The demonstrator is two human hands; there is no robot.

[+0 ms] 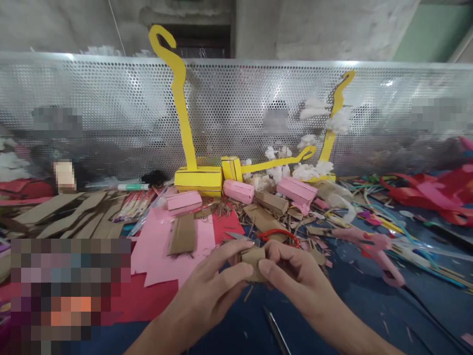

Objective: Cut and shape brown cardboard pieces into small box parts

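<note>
Between my two hands is a small folded piece of brown cardboard (253, 258), held above the blue table. The fingers and thumb of my left hand (218, 276) pinch its left side. On the right side, my right hand (295, 276) grips it with thumb and fingertips. Just behind my fingers lie scissors with red-orange handles (279, 232), their blade partly hidden by my left hand. A silver pen (275, 329) rests on the table below my hands. Another strip of brown cardboard (183, 234) lies on pink paper (155, 246) to the left.
A pink glue gun (380, 249) with a black cord lies at the right. Yellow hooked stands (197, 180), pink boxes (184, 201) and cardboard scraps line the back, before a perforated metal screen (236, 108). Cardboard strips (70, 214) are at the left; red ribbon (424, 197) sits far right.
</note>
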